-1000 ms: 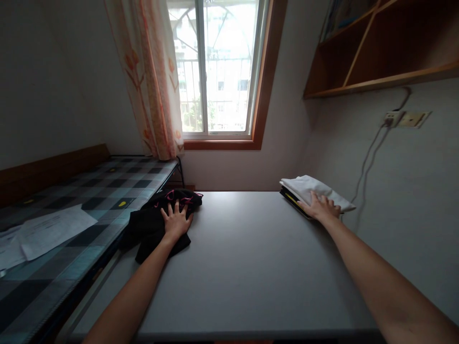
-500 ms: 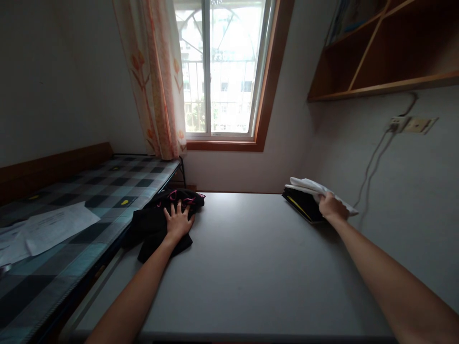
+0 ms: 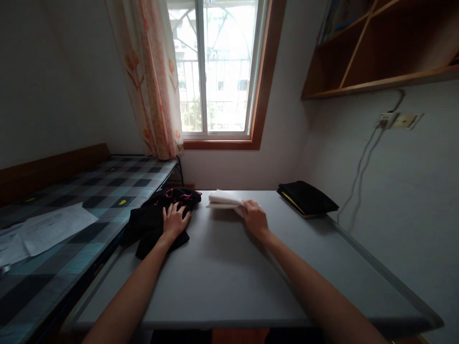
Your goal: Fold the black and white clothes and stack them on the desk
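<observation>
One white folded cloth (image 3: 225,198) — shifted off the blk item (image 3: 309,197) w/ yellow edge, which sat at R — was over mid tabletop (image 3: 218,272), pinched in R hand (image 3: 256,220) fingers. L hand (image 3: 174,222): fingers spread, rested on blk garment (image 3: 145,223) w/ pink marks.

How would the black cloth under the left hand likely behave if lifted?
The black cloth would probably hang floppy, since it lies in loose, uneven folds. It seems unlikely to roll, being spread fairly flat on the table.
</observation>
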A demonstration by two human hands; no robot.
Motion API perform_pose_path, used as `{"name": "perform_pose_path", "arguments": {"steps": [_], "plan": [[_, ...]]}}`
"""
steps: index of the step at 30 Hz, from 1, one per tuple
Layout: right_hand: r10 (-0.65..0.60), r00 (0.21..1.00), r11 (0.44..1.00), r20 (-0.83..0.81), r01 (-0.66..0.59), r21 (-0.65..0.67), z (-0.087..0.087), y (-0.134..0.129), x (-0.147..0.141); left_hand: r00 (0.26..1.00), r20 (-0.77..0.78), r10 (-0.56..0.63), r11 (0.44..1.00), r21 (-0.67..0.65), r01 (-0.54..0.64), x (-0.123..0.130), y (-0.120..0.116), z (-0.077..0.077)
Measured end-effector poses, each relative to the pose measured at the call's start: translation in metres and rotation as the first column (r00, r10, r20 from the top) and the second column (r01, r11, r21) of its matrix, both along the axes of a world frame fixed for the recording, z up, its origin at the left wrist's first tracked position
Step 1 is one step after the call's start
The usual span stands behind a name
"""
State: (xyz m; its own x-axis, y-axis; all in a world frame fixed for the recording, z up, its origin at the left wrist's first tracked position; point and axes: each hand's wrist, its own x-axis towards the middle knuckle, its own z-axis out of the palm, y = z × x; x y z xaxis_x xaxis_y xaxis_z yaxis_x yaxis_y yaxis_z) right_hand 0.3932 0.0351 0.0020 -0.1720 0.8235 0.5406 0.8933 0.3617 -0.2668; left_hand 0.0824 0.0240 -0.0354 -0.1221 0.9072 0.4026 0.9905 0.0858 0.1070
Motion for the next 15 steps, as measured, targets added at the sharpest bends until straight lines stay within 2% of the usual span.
{"name": "perform_pose_path", "arguments": {"steps": [2,5,7,10,13,15], "plan": [[0.167,0.982,0.984,0.09,-0.161,-0.076,-0.019,-0.012,-0.026,1.0,0.0,-0.028,1.0,-0.007,0.028,-0.001,-0.002,0.001],[0.314,0.942,0.947,0.12,-0.302,-0.11,-0.03,-0.023,-0.039,0.999,0.021,-0.044,0.999,0.006,0.044,0.0,-0.004,0.002],[0.341,0.936,0.936,0.086,-0.33,-0.118,-0.03,-0.025,-0.034,0.998,0.049,-0.04,0.998,0.05,0.037,0.002,-0.004,0.004],[0.338,0.941,0.935,0.026,-0.332,-0.123,-0.028,-0.024,-0.021,0.992,0.091,-0.083,0.979,0.194,0.064,0.011,-0.007,0.009],[0.332,0.943,0.931,-0.027,-0.332,-0.15,-0.028,-0.022,-0.015,0.971,0.119,-0.205,0.933,0.323,0.158,0.024,-0.012,0.014],[0.329,0.941,0.924,-0.073,-0.337,-0.181,-0.028,-0.021,-0.016,0.937,0.105,-0.334,0.892,0.356,0.278,0.034,-0.017,0.015]]}}
